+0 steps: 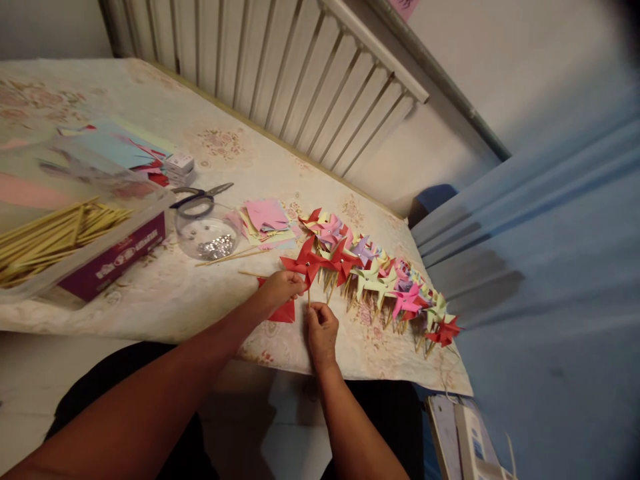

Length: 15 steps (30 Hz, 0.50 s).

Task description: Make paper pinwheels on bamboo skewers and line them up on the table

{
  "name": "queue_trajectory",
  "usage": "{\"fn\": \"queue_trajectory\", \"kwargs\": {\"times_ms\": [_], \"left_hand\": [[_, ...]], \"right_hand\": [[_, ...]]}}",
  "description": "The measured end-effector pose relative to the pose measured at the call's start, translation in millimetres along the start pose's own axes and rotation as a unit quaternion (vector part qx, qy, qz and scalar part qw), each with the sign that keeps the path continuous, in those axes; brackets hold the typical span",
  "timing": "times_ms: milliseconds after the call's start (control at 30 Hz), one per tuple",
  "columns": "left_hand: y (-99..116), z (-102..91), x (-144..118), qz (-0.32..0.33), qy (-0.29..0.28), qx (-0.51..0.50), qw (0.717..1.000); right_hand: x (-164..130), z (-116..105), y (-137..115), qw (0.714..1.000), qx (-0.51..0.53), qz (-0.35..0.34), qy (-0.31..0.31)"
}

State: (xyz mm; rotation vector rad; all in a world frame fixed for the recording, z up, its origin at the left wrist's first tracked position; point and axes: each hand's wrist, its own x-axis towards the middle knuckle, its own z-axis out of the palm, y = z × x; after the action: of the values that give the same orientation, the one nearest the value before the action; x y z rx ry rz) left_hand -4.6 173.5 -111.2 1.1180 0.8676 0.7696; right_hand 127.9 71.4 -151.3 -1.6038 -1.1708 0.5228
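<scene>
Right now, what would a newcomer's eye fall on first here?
Probably the cluster of bright paper pinwheels on the table at right. Centrally, the left hand touches a red pinwheel while the right hand holds its stick. A purple-labelled bin of yellow sticks stands out at left.

1. We've got matt paper on the red pinwheel (307, 262), plain wood-looking stick (309, 295).
2. We're seeing shiny metal pins (217, 247), clear glossy plastic dish (187, 249).
3. Our scissors (220, 189): metal blades, kinda dull.
4. Tablecloth (260, 160) looks smooth to us; curtain (550, 280)'s matt cloth.
</scene>
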Motion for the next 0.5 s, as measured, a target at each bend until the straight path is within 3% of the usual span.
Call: {"fn": "queue_trajectory", "kwargs": {"times_ms": [500], "left_hand": [[-5.5, 5.9, 3.8, 0.011, -0.016, -0.003, 1.0]], "right_hand": [[0.6, 0.4, -4.1, 1.0, 0.004, 0.01, -0.008]]}}
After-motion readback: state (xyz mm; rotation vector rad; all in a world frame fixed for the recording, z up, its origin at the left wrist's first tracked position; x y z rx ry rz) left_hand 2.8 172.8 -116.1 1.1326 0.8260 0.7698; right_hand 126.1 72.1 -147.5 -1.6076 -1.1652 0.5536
